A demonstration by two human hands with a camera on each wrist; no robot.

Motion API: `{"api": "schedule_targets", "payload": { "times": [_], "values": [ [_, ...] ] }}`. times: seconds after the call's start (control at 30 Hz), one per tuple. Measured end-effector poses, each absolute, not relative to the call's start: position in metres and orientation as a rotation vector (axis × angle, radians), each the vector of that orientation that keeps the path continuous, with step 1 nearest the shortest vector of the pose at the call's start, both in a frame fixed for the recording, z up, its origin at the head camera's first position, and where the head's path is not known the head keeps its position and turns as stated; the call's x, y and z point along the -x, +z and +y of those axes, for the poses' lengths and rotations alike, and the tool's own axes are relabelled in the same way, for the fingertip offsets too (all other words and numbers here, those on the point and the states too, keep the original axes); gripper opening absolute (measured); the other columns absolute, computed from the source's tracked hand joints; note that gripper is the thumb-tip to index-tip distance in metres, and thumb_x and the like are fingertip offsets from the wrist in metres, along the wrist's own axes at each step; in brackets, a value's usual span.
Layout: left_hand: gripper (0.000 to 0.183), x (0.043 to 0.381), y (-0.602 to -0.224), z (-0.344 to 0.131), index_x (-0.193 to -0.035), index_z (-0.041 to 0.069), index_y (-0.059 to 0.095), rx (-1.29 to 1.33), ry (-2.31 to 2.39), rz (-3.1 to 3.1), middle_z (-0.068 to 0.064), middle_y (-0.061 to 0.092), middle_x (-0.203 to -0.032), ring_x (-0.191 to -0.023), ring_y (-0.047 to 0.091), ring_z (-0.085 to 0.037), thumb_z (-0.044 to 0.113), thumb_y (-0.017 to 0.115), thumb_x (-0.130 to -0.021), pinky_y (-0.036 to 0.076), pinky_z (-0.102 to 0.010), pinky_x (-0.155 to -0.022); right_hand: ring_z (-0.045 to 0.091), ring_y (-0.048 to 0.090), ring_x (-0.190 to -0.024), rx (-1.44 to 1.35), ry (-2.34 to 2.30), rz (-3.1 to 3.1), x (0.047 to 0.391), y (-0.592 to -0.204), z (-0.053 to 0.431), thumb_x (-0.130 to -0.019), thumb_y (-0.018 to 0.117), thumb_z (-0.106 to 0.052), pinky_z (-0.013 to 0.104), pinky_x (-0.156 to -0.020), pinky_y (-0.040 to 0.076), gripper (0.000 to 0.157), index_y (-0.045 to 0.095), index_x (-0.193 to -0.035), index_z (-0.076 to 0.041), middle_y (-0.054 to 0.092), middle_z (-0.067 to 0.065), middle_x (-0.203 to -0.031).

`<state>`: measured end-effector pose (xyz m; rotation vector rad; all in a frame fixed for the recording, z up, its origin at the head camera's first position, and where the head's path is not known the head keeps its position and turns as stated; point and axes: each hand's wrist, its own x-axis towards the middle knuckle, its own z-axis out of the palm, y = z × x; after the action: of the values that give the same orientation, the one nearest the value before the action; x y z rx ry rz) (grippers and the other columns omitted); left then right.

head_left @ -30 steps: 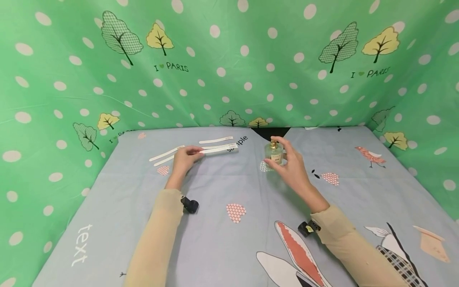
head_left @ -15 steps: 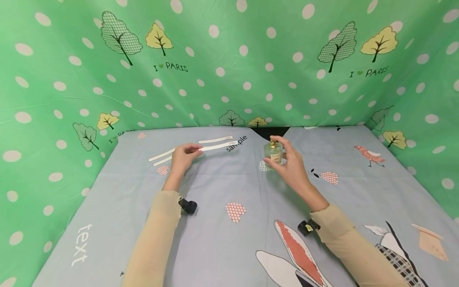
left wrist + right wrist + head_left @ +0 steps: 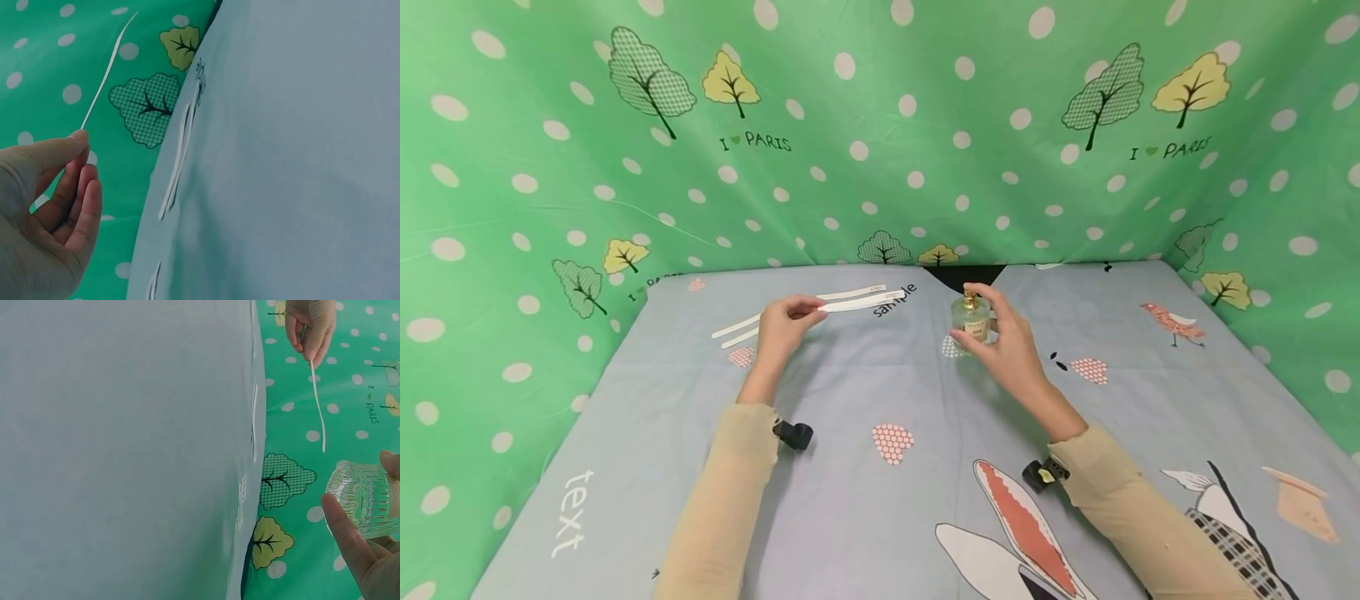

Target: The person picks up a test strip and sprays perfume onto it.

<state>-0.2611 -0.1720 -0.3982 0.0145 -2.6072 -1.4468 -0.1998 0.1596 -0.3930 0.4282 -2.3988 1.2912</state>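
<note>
Between thumb and fingers, my left hand [image 3: 781, 332] pinches one end of a white paper scent strip [image 3: 865, 302]. The strip [image 3: 103, 78] is raised above the table in the left wrist view, its free end pointing toward the bottle. My right hand [image 3: 1017, 348] grips a clear glass perfume bottle [image 3: 972, 318] with a gold neck. Its index finger lies on the bottle's top and its thumb is at the base. The bottle's ribbed glass base [image 3: 359, 497] shows in the right wrist view. Strip and bottle are apart.
Another white strip [image 3: 857, 292] lies on the table behind the held one. More strips [image 3: 737, 326] lie left of my left hand, partly hidden by it. A grey printed cloth [image 3: 842, 500] covers the table, and a green dotted curtain [image 3: 820, 192] hangs behind.
My left hand has lifted the pinched strip off the table, away from the strips lying there, and slightly toward the bottle. My right hand and the bottle stay nearly in place.
</note>
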Motion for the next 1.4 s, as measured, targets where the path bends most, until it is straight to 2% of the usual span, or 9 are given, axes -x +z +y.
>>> {"api": "schedule_targets", "payload": {
  "times": [0.17,0.33,0.63,0.77,1.1,1.4],
  "values": [
    [0.024,0.257,-0.391,-0.167,-0.109,0.007,0.076,0.014,-1.455,-2.592,-0.015,0.075,-0.105,-0.091,0.07,-0.02,0.02,0.076,-0.089,0.051,-0.015,-0.073,0.036,0.067,-0.105,-0.435,1.281,-2.392,0.2,-0.393,0.16,-0.084,0.08,-0.011,0.049,-0.076,0.061,0.07,0.045,-0.144,-0.021,0.063,0.02,-0.122],
    [0.023,0.253,-0.384,-0.161,-0.109,0.007,0.076,0.046,-1.459,-2.574,-0.016,0.075,-0.105,-0.094,0.071,-0.024,0.018,0.076,-0.089,0.05,-0.015,-0.075,0.035,0.067,-0.103,-0.442,1.276,-2.385,0.2,-0.394,0.161,-0.084,0.08,-0.011,0.048,-0.074,0.061,0.069,0.045,-0.144,-0.02,0.064,0.02,-0.12],
    [0.022,0.249,-0.378,-0.153,-0.106,0.005,0.076,0.129,-1.462,-2.536,-0.017,0.075,-0.103,-0.096,0.071,-0.028,0.017,0.077,-0.088,0.057,-0.034,-0.088,0.038,0.068,-0.102,-0.43,1.286,-2.394,0.2,-0.394,0.161,-0.085,0.08,-0.012,0.042,-0.067,0.061,0.069,0.045,-0.144,-0.021,0.063,0.02,-0.121],
    [0.021,0.247,-0.376,-0.15,-0.106,0.005,0.076,0.143,-1.485,-2.522,-0.017,0.075,-0.102,-0.095,0.071,-0.028,0.016,0.076,-0.088,0.058,-0.036,-0.089,0.037,0.069,-0.101,-0.439,1.277,-2.389,0.2,-0.393,0.16,-0.084,0.08,-0.012,0.039,-0.065,0.061,0.069,0.045,-0.144,-0.02,0.063,0.021,-0.121],
    [0.021,0.247,-0.372,-0.143,-0.105,0.005,0.076,0.175,-1.494,-2.513,-0.017,0.075,-0.101,-0.095,0.072,-0.028,0.016,0.077,-0.087,0.058,-0.037,-0.09,0.036,0.067,-0.103,-0.466,1.293,-2.373,0.2,-0.391,0.158,-0.085,0.08,-0.011,0.041,-0.067,0.062,0.068,0.045,-0.143,-0.021,0.063,0.021,-0.123],
    [0.02,0.247,-0.37,-0.137,-0.105,0.005,0.076,0.201,-1.511,-2.509,-0.016,0.075,-0.101,-0.095,0.071,-0.027,0.014,0.077,-0.087,0.058,-0.036,-0.091,0.031,0.068,-0.096,-0.504,1.289,-2.358,0.203,-0.393,0.155,-0.083,0.08,-0.009,0.026,-0.059,0.058,0.068,0.047,-0.142,-0.02,0.065,0.02,-0.118]
  ]
}}
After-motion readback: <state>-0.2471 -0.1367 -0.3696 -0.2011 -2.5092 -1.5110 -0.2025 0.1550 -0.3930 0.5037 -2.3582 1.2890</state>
